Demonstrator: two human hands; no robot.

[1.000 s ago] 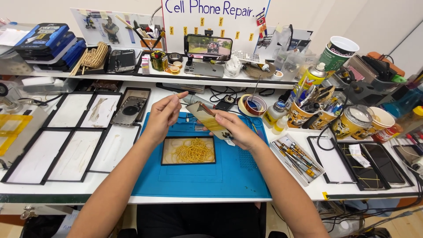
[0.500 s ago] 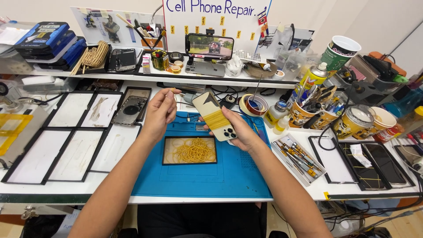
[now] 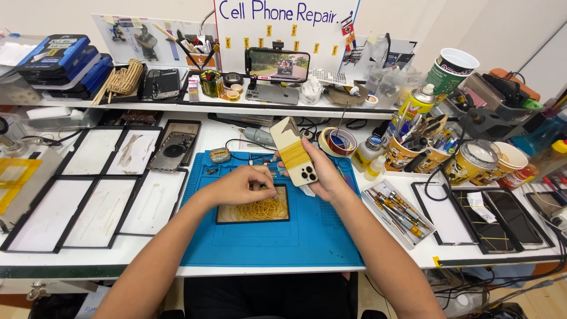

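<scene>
So the blue work mat (image 3: 307, 236) is the center of everything here. Right hand (image 3: 322, 174) is over the mat's upper middle, fingers wrapped around a cream-colored phone (image 3: 294, 152) held back side up, tilted, camera cluster at the lower end. There's a band of yellow rubber bands around the middle of the phone. Left hand (image 3: 242, 186) is just left of that, fingertips pinched together and dipping into the top edge of a small black tray (image 3: 253, 220) that sits on the mat, full of loose yellow rubber bands (image 3: 263, 208). Can't quite tell if a band is actually caught between the fingers or not.

Left of the mat there's a bunch of black-framed screen panels (image 3: 94, 195) laid flat, plus a phone back housing (image 3: 173, 150). Right of the mat, a clear tray of screwdrivers (image 3: 398, 212), and beyond it cups (image 3: 407, 150) stuffed with tools. Behind the mat, a roll of tape (image 3: 336, 142) and a shelf with a phone on a stand (image 3: 277, 65).
</scene>
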